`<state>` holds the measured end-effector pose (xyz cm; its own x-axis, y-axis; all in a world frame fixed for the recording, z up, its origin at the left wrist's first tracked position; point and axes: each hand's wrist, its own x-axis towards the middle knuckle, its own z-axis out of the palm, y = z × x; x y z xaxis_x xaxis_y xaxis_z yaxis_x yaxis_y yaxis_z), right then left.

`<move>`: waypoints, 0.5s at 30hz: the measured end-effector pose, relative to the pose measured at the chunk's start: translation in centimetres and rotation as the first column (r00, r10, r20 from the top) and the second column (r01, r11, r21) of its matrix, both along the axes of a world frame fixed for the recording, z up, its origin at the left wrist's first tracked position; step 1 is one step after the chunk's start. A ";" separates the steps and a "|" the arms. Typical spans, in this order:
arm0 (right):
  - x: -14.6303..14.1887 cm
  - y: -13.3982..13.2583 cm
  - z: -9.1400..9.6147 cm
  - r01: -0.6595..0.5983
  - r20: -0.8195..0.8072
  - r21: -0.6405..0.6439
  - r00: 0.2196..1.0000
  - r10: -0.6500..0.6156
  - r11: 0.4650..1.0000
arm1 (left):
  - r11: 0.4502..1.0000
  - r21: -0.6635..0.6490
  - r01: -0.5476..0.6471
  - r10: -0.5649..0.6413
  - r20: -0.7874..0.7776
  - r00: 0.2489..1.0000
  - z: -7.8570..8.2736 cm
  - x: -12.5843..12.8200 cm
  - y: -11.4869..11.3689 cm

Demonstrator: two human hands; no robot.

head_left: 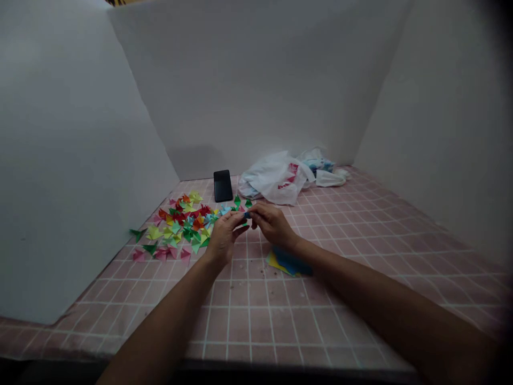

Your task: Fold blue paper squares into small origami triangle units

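- Folded paper pieces point(180, 224) lie heaped on the bench point(360, 256) at left.
- Left hand point(224, 235) and right hand point(272, 223) both pinch a small blue paper piece point(247, 214), fingers nearly closed.
- It lies between them above the bench; its long axis is too small to tell.
- Flat paper sheets point(288, 263) lie under the right wrist.

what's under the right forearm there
A small stack of flat paper sheets lies on the tiled table under the right forearm, blue on top with yellow edges showing. How many sheets there are is hidden by the arm.
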<state>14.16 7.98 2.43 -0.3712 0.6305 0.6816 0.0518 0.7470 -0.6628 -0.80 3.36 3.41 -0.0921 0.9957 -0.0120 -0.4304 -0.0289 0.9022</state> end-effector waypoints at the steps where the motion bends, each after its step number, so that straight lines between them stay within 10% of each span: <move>1: 0.0 0.1 0.0 -0.029 -0.025 -0.064 0.999 0.027 0.998 | 1.000 -0.004 0.009 -0.009 0.009 1.000 0.0 -0.1 0.0; 15: 0.2 0.9 -0.1 -0.159 -0.110 -0.270 0.985 0.133 0.950 | 0.998 -0.029 0.051 -0.051 -0.007 0.999 0.0 -0.4 0.3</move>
<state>14.34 8.88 2.30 -0.4190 0.7423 0.5228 -0.1131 0.5286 -0.8413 -1.18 3.67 3.37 -0.0410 0.9983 -0.0402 -0.4241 0.0190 0.9054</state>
